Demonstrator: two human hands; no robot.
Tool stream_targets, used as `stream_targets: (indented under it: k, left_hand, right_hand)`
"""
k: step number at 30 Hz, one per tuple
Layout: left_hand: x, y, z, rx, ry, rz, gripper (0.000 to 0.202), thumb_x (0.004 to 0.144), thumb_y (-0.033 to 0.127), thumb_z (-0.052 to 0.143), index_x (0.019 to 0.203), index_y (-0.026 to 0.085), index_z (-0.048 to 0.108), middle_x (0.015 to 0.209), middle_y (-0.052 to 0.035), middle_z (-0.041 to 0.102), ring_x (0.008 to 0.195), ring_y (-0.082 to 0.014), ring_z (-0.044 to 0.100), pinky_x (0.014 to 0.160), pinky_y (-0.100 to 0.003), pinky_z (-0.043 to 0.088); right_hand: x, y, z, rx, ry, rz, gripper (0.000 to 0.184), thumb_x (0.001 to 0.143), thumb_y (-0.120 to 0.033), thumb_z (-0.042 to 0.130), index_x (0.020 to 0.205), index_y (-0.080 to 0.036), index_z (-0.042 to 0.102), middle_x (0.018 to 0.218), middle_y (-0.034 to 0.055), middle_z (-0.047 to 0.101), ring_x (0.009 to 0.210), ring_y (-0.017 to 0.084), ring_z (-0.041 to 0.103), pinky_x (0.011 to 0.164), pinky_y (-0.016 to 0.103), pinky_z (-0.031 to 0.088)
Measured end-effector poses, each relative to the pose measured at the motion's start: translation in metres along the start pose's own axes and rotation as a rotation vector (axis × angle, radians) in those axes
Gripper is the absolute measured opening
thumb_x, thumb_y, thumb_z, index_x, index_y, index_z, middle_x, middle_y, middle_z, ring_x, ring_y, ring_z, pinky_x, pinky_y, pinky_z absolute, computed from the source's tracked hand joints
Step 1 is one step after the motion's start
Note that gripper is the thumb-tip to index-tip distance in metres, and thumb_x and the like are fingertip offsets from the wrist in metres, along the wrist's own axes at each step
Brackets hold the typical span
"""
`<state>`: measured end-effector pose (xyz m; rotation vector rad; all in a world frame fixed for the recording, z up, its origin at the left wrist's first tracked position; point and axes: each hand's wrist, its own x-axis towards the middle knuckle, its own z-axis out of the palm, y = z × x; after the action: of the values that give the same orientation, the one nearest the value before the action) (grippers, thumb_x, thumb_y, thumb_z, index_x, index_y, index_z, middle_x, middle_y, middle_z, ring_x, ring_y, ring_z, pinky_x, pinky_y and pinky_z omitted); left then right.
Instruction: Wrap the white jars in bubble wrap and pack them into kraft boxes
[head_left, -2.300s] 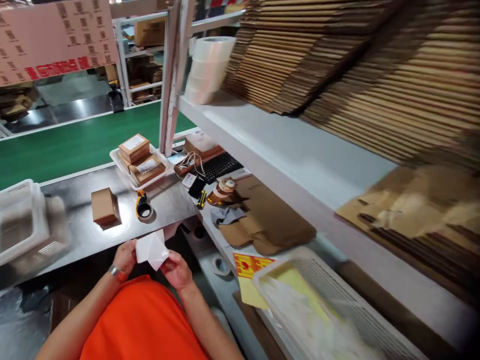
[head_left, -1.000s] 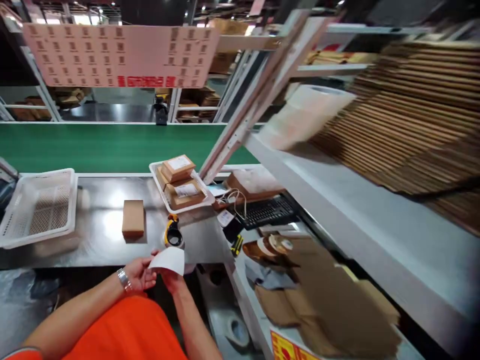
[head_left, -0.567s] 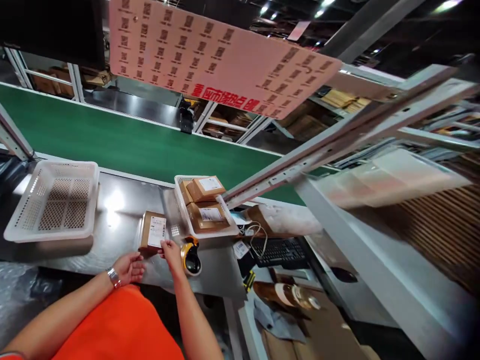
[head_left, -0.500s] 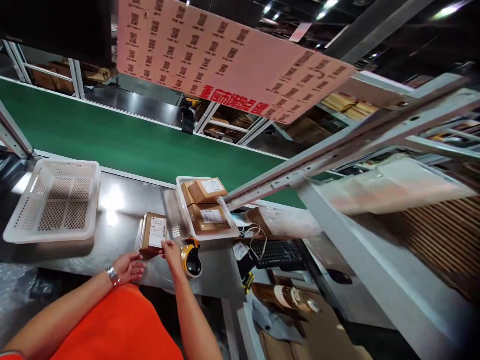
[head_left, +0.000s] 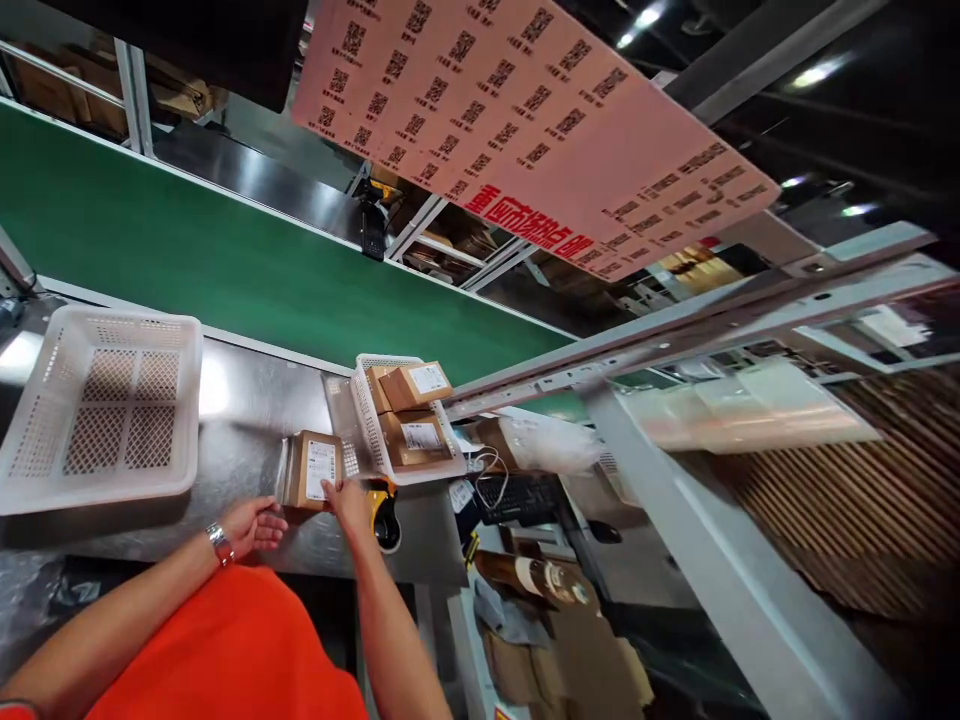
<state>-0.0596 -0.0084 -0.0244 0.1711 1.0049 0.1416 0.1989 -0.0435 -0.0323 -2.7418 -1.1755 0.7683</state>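
Note:
A small cardboard box (head_left: pixel 305 480) with a white label (head_left: pixel 321 468) on top lies on the metal table in front of me. My right hand (head_left: pixel 348 505) grips its near right corner, thumb on the label; the fingers beneath are partly hidden. Just left of the box, my left hand (head_left: pixel 257 526) is held palm inward with loosely curled fingers and nothing in it. A yellow and black scanner (head_left: pixel 385 518) rests close to my right hand. Behind it, a white basket (head_left: pixel 384 462) holds several labelled cardboard boxes (head_left: pixel 417 437).
To the left stands an empty white basket (head_left: pixel 193 420) on the metal table (head_left: pixel 247 400). A green conveyor belt (head_left: pixel 247 275) runs behind. A pink board (head_left: pixel 600 150) with printed codes hangs overhead. On the right are a metal post (head_left: pixel 675 520), a keyboard (head_left: pixel 517 500) and a bottle (head_left: pixel 525 578).
The camera view has tilted and shifted a little. My right hand stays at the box's corner, and my left hand remains beside the box.

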Motion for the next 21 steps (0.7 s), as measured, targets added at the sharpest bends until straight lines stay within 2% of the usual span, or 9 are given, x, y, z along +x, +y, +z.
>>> stream_targets:
  k: [4,6,8,10,12,16,18,21]
  left_hand:
    - [-0.001,0.004,-0.006,-0.009,-0.005,0.006,0.026,0.115,0.035,0.052,0.102,0.017,0.065,0.072,-0.0047,0.079,0.058,-0.0168,0.074,0.064,-0.025,0.055]
    - [-0.002,0.005,-0.008,-0.014,-0.001,0.017,0.024,0.114,0.035,0.054,0.102,0.017,0.065,0.072,-0.0044,0.079,0.059,-0.0168,0.074,0.062,-0.024,0.055]
    - [-0.002,0.005,-0.01,-0.022,0.005,0.035,0.023,0.113,0.034,0.055,0.102,0.017,0.064,0.073,-0.0047,0.079,0.06,-0.017,0.075,0.062,-0.023,0.055]
    - [-0.002,0.006,-0.011,-0.038,0.018,0.058,0.021,0.113,0.033,0.056,0.101,0.017,0.064,0.073,-0.005,0.079,0.059,-0.0171,0.075,0.06,-0.023,0.056]
    - [-0.004,0.005,-0.012,-0.064,0.036,0.082,0.02,0.112,0.033,0.058,0.101,0.018,0.064,0.073,-0.005,0.079,0.058,-0.0174,0.075,0.058,-0.023,0.056]
    - [-0.011,0.003,-0.013,-0.114,0.08,0.122,0.021,0.114,0.031,0.055,0.101,0.017,0.064,0.074,-0.0057,0.079,0.056,-0.0174,0.075,0.056,-0.023,0.056]
    - [-0.013,0.002,-0.013,-0.139,0.122,0.147,0.024,0.116,0.03,0.052,0.1,0.017,0.064,0.073,-0.0053,0.078,0.055,-0.017,0.075,0.056,-0.023,0.057]
    - [-0.008,-0.001,-0.009,-0.18,0.17,0.187,0.02,0.114,0.029,0.055,0.1,0.018,0.064,0.072,-0.0041,0.077,0.055,-0.0167,0.074,0.055,-0.023,0.057]
  right_hand:
    - [0.009,0.004,-0.013,-0.12,-0.006,0.002,0.042,0.098,-0.053,0.078,0.097,-0.011,0.082,0.107,0.0273,0.085,0.109,0.04,0.082,0.096,0.045,0.059]
    - [0.012,0.002,-0.014,-0.146,0.055,-0.032,0.044,0.099,-0.046,0.078,0.115,-0.005,0.08,0.116,0.031,0.082,0.115,0.043,0.08,0.101,0.05,0.059]
    - [0.015,-0.006,-0.008,-0.138,0.141,-0.132,0.048,0.105,-0.039,0.069,0.136,-0.003,0.073,0.134,0.0313,0.078,0.13,0.042,0.074,0.11,0.051,0.057]
    - [0.018,-0.017,0.007,-0.108,0.205,-0.261,0.051,0.11,-0.036,0.057,0.15,-0.006,0.066,0.156,0.0274,0.068,0.148,0.038,0.063,0.123,0.048,0.05]
    - [0.021,-0.029,0.027,-0.083,0.216,-0.372,0.056,0.112,-0.038,0.052,0.159,-0.008,0.061,0.171,0.0253,0.056,0.162,0.035,0.049,0.134,0.048,0.04]
    - [0.026,-0.043,0.061,-0.131,0.191,-0.482,0.082,0.107,-0.047,0.058,0.175,-0.004,0.04,0.186,0.0279,0.03,0.176,0.042,0.024,0.143,0.065,0.018]
    - [0.026,-0.045,0.066,-0.169,0.186,-0.488,0.086,0.106,-0.044,0.057,0.178,-0.004,0.033,0.189,0.0266,0.022,0.178,0.042,0.017,0.143,0.067,0.009]
    - [0.027,-0.042,0.06,-0.152,0.159,-0.518,0.09,0.102,-0.039,0.061,0.18,-0.006,0.031,0.189,0.0242,0.018,0.179,0.04,0.014,0.144,0.064,0.005]
